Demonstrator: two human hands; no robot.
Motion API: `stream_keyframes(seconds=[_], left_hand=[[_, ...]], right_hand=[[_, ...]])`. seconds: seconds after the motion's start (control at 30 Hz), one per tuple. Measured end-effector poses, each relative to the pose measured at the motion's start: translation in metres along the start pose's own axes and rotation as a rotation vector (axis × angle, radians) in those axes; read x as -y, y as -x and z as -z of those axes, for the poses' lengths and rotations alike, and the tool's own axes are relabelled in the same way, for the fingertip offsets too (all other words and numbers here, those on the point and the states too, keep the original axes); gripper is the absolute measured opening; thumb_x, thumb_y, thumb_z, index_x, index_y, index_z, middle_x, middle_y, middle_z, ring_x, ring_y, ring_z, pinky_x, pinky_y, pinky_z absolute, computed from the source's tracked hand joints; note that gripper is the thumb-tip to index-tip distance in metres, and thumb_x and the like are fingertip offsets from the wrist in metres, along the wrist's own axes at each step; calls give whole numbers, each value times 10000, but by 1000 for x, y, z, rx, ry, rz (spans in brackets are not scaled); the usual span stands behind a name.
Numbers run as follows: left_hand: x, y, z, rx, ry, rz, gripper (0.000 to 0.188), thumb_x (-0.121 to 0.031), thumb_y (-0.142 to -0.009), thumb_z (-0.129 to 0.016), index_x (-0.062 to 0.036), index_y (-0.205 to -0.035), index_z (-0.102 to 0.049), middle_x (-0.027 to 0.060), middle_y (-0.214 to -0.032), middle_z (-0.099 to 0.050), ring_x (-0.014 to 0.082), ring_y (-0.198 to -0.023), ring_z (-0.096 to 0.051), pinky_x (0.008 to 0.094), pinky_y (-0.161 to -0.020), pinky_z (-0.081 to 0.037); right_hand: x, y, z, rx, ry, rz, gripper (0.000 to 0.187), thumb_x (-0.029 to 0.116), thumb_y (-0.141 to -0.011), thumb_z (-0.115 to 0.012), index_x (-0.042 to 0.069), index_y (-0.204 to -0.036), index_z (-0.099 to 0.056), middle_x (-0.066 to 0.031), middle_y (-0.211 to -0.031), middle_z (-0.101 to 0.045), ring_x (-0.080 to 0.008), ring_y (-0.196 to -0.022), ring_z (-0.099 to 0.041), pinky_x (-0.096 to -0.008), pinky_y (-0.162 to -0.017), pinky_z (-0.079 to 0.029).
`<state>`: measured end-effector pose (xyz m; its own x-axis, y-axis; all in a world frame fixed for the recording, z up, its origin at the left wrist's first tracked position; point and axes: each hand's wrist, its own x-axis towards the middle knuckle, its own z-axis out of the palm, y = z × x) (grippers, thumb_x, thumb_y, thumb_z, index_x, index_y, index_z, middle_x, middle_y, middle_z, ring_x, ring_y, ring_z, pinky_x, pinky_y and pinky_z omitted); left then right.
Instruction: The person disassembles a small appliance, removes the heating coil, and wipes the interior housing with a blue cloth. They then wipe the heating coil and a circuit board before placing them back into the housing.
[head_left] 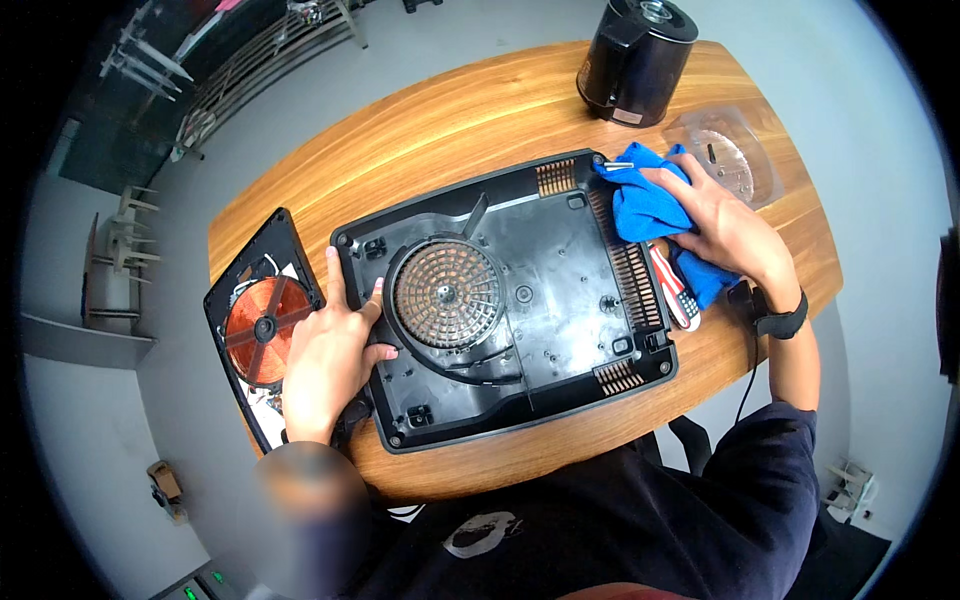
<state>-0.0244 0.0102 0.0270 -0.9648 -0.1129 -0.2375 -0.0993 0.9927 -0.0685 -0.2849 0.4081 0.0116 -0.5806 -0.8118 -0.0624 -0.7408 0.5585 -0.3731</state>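
A black plastic appliance base (520, 300), turned underside up, lies in the middle of a wooden worktop (450, 120), showing a round fan grille (447, 293) and rows of vent slots. The left hand (325, 355) lies flat and open on the base's left edge, fingers spread beside the grille. The right hand (725, 235) presses, fingers stretched, on a crumpled blue cloth (645, 205) at the base's far right corner; it grips nothing that can be seen. A red and white striped tool handle (675, 290) lies just beside that cloth. To the left sits a second black panel (262, 325) holding a copper coil. At the far right stand a black jug-shaped container (635, 60), its contents hidden, and a clear plastic lid (730, 150).
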Motion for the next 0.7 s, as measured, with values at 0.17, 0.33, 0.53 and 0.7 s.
stream_keyframes(seconds=[0.17,0.33,0.53,0.7], left_hand=[[4,2,-3,-27,15,-15,826,-362,-768,-943,-147,-1532,-712,454,-1716,-294,446,-946,-809,458,-842,-668],[5,3,-3,-39,11,-33,815,-378,-809,-912,-107,-1546,-692,491,-1684,-320,413,-919,-813,433,-825,-660],[7,3,-13,-11,35,21,828,-380,-791,-944,-171,-1553,-697,446,-1738,-279,415,-960,-807,455,-911,-651],[8,1,-12,-36,30,-6,835,-389,-788,-948,-166,-1554,-699,463,-1703,-331,409,-956,-805,442,-889,-649]], right_hand=[[13,-8,17,-50,-11,7,726,-132,-801,-735,157,-1459,-624,-205,-1284,-607,-483,-1203,-650,-523,-1032,-548],[56,-22,46,-385,35,115,582,-164,-785,-698,111,-1296,-721,-187,-1276,-634,-438,-1257,-671,-493,-1067,-556],[102,-78,68,-642,154,476,595,-164,-797,-740,159,-1297,-775,-181,-1401,-656,-420,-1343,-672,-490,-1141,-561],[109,-150,78,-734,403,727,654,20,-872,-876,246,-1465,-719,-185,-1540,-620,-437,-1420,-629,-537,-1182,-573]])
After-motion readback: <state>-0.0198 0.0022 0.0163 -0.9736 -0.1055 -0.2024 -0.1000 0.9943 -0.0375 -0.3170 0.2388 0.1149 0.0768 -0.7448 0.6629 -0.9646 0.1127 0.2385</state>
